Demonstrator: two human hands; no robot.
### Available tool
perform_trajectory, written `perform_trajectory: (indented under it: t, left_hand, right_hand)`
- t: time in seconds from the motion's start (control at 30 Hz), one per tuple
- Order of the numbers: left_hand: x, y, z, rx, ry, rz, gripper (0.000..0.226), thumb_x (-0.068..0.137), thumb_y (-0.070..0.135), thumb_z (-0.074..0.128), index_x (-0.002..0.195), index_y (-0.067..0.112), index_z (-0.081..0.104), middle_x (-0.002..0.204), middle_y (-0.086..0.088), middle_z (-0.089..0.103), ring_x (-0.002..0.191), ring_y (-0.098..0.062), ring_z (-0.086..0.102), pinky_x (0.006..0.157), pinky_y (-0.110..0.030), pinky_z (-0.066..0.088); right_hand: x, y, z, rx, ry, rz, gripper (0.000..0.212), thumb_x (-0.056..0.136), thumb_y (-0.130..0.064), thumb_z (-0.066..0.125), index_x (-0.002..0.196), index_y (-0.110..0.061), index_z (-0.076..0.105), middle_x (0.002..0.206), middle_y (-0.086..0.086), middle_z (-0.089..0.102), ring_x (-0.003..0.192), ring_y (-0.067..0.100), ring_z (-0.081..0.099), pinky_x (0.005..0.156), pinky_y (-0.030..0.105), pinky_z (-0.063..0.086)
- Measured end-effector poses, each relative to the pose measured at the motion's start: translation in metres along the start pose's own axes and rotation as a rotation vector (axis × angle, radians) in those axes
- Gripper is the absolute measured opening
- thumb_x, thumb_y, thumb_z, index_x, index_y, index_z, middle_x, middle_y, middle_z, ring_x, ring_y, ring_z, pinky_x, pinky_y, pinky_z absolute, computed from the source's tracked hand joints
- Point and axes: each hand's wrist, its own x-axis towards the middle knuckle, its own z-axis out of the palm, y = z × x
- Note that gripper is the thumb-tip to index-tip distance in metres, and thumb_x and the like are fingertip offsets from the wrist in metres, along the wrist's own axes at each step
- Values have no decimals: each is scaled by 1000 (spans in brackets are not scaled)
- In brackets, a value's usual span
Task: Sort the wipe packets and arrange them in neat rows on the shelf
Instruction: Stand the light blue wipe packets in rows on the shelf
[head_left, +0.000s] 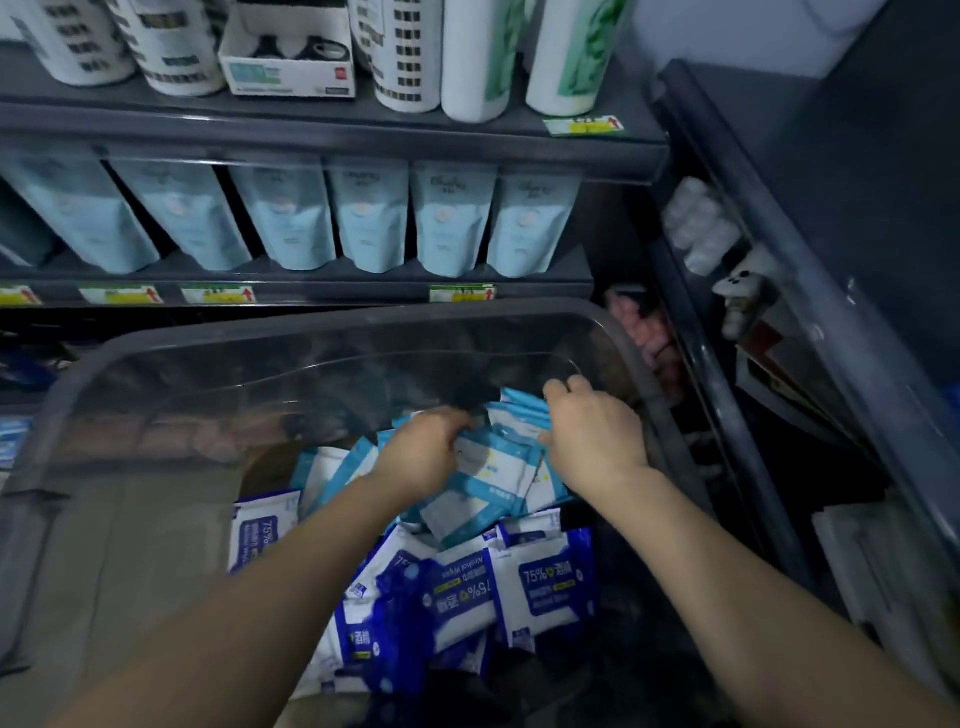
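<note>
**Inspector A:** Head view, the only one. Setting first?

**Inspector B:** A dim shop aisle. Dark grey metal shelving fills the upper half. The top tier carries white cylindrical containers with black grid print, a small white open-topped carton and white rolls wrapped in green-patterned film. The tier below holds a row of pale blue stand-up pouches, upright and side by side. Yellow-and-green price labels are fixed along the shelf edges. A second dark rack runs off to the right; its contents are too blurred to identify.

**Inspector A:** And the working surface?

**Inspector B:** A large clear plastic bin with a grey rim stands in front of the shelving. Its left portion shows bare floor. The stock lies heaped in the right portion.

**Inspector A:** Stock?

**Inspector B:** Two kinds, mixed. Dark blue and white wipe packets marked "75%" lie nearest the camera, overlapping at odd angles. Light blue and white wipe packets are piled behind them, toward the bin's far wall. All wipe packets in sight are in the bin.

**Inspector A:** Hands?

**Inspector B:** Both are inside the bin. The left hand is curled, fingers closed on the light blue pile. The right hand is closed on the upper edge of the same pile, knuckles up.
</note>
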Motion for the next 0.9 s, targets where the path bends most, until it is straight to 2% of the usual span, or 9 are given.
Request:
perform_trajectory:
  t: [0.13, 0.2, 0.27, 0.37, 0.43, 0.57, 0.7, 0.77, 0.9]
  left_hand:
    - [4, 10, 22, 381, -170, 116, 61, 84, 27, 63, 140, 19, 40, 142, -4, 42, 132, -24, 36, 105, -36, 29]
    - [7, 16, 23, 569, -163, 81, 65, 80, 46, 65, 135, 20, 42, 136, -5, 44, 127, -25, 37, 103, -40, 27]
    - [10, 15, 21, 594, -212, -3, 65, 76, 55, 67, 129, 22, 50, 129, -5, 49, 120, -25, 44, 100, -41, 31]
    - [7, 10, 5, 268, -195, -187, 48, 80, 45, 68, 117, 17, 57, 118, -9, 56, 105, -27, 56, 85, -34, 46]
    - [2, 5, -9, 3, -106, -285, 30, 81, 31, 70, 104, 15, 58, 104, -8, 64, 90, -26, 61, 72, -29, 45]
    - [-11, 3, -26, -776, -48, -427, 39, 82, -2, 67, 112, 18, 53, 100, -6, 68, 82, -21, 66, 70, -33, 56]
    - [-17, 12, -17, -1057, 23, -567, 29, 82, 1, 68, 107, 13, 62, 96, -11, 72, 77, -26, 68, 68, -34, 56]
    - [-18, 11, -7, -1018, 43, -610, 29, 81, 5, 69, 109, 10, 63, 99, -13, 72, 78, -25, 67, 69, -33, 55]
    - [-17, 4, 4, -272, -19, -415, 74, 80, 7, 69, 142, 22, 31, 129, -14, 52, 103, -29, 60, 80, -35, 52]
  right_hand:
    - [-2, 3, 6, 5, 1, 15, 34, 92, -20, 61, 120, -12, 45, 111, 8, 61, 96, 28, 65, 60, 31, 38]
    - [-4, 4, 8, 37, -4, 9, 35, 92, -21, 60, 121, -12, 44, 111, 8, 62, 95, 28, 65, 60, 31, 39]
    - [-5, 5, 8, 85, -15, 12, 35, 92, -25, 61, 121, -12, 44, 111, 8, 61, 97, 29, 64, 62, 32, 39]
    - [-4, 5, 5, 164, -3, 27, 36, 94, -32, 58, 120, -12, 43, 113, 9, 60, 100, 30, 63, 64, 32, 38]
    - [-2, 6, 4, 193, 11, 40, 38, 95, -33, 57, 121, -11, 42, 115, 9, 60, 100, 31, 63, 64, 32, 38]
    - [0, 6, 3, 280, -3, 71, 39, 94, -34, 58, 121, -11, 42, 115, 10, 60, 102, 31, 62, 66, 32, 37]
    - [1, 6, 0, 329, 15, 71, 37, 94, -34, 58, 117, -11, 42, 113, 10, 60, 100, 30, 63, 66, 32, 41]
    - [2, 6, -1, 339, 17, 64, 36, 93, -34, 58, 116, -12, 42, 113, 9, 61, 100, 30, 63, 67, 32, 42]
    - [3, 6, 0, 344, 10, 53, 36, 93, -36, 58, 115, -13, 43, 113, 8, 61, 100, 29, 63, 66, 32, 41]
